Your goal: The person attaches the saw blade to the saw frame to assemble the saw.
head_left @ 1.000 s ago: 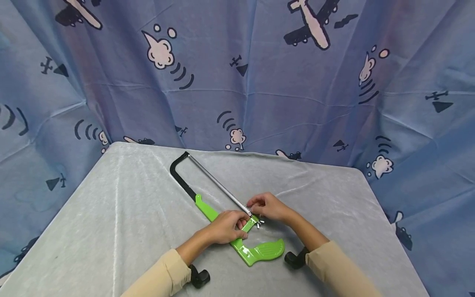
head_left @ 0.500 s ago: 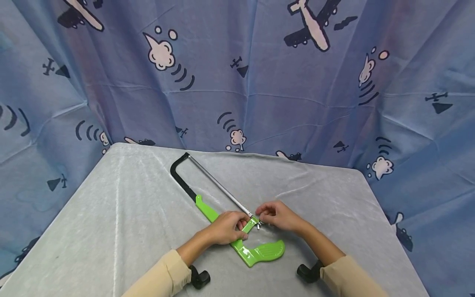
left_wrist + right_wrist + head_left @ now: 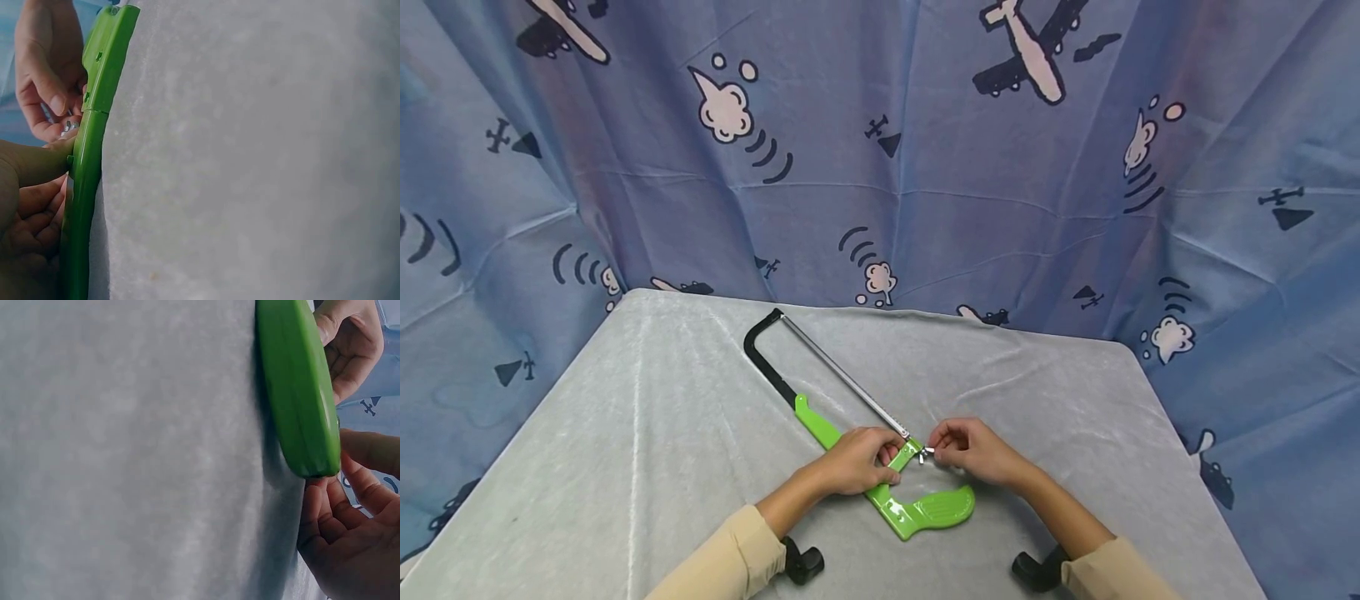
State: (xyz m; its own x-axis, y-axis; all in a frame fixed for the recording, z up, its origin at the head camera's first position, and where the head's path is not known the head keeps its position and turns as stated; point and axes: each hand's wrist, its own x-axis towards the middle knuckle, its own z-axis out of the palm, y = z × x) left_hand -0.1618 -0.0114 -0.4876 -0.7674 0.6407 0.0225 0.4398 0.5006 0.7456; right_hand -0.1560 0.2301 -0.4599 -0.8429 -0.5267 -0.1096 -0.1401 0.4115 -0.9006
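Note:
A hacksaw (image 3: 816, 421) lies on the table, its green grip (image 3: 943, 507) toward me and its black bow (image 3: 767, 367) pointing to the far left. A silver bar (image 3: 842, 375) runs along its far side. My left hand (image 3: 857, 461) grips the green frame near the bar's lower end. At that end sits a silver wing nut (image 3: 923, 455). My right hand (image 3: 977, 452) pinches one wing of it between thumb and forefinger. In the left wrist view the green frame (image 3: 87, 150) partly hides the fingers. The grip (image 3: 300, 387) covers the nut in the right wrist view.
A pale grey plush cloth (image 3: 700, 500) covers the table. Behind its far edge hangs a blue curtain (image 3: 820, 208) printed with planes. Dark wrist devices (image 3: 805, 562) sit at both cuffs.
My right hand has moved right and toward me, from the lower end of the bar to the wing nut. The left hand and the hacksaw have stayed in place.

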